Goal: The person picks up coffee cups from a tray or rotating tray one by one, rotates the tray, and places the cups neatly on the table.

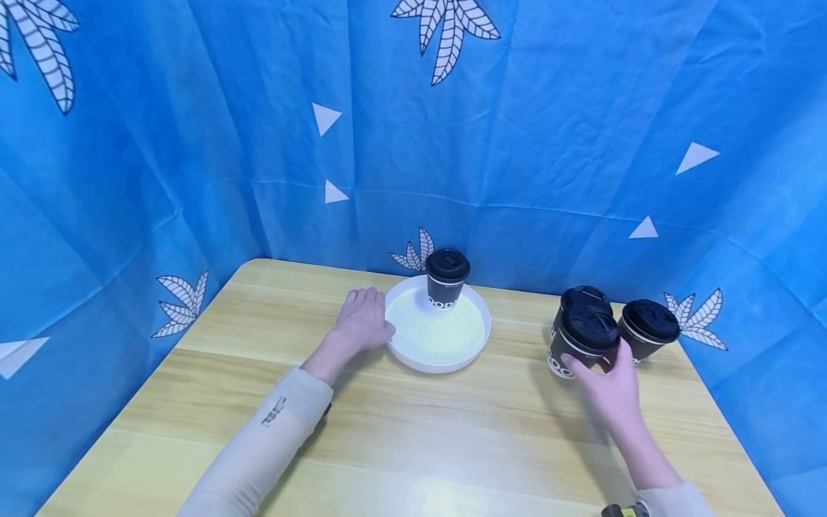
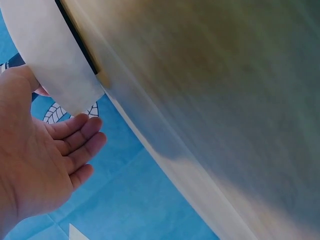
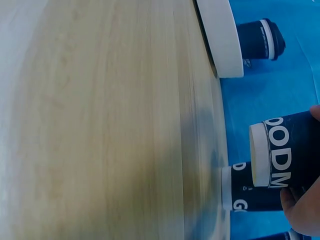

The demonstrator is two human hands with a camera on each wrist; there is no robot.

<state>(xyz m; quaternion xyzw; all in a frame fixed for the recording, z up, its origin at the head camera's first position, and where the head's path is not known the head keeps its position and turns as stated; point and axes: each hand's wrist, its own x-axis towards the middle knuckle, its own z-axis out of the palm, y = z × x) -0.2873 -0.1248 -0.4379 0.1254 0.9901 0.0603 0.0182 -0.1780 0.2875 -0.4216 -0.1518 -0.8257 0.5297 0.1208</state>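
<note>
My left hand (image 1: 364, 318) holds the left rim of a round white tray (image 1: 431, 365), its thumb over the rim. In the left wrist view that hand (image 2: 45, 145) has its fingertips at the outer wall of the tray (image 2: 50, 60). A black-lidded paper cup (image 1: 446, 276) stands upright at the back of the tray. My right hand (image 1: 614, 384) grips another dark lidded paper cup (image 1: 578, 345), lifted off the table. The right wrist view shows the bottom of this held cup (image 3: 287, 150) above the table, with the fingers (image 3: 305, 210) partly cut off.
Just behind the held cup a similar cup (image 1: 584, 296) stands, partly hidden. One more lidded cup (image 1: 649, 327) is to the right of my hand, near the table's right edge. A blue patterned curtain (image 1: 413, 143) hangs behind the wooden table (image 1: 413, 431).
</note>
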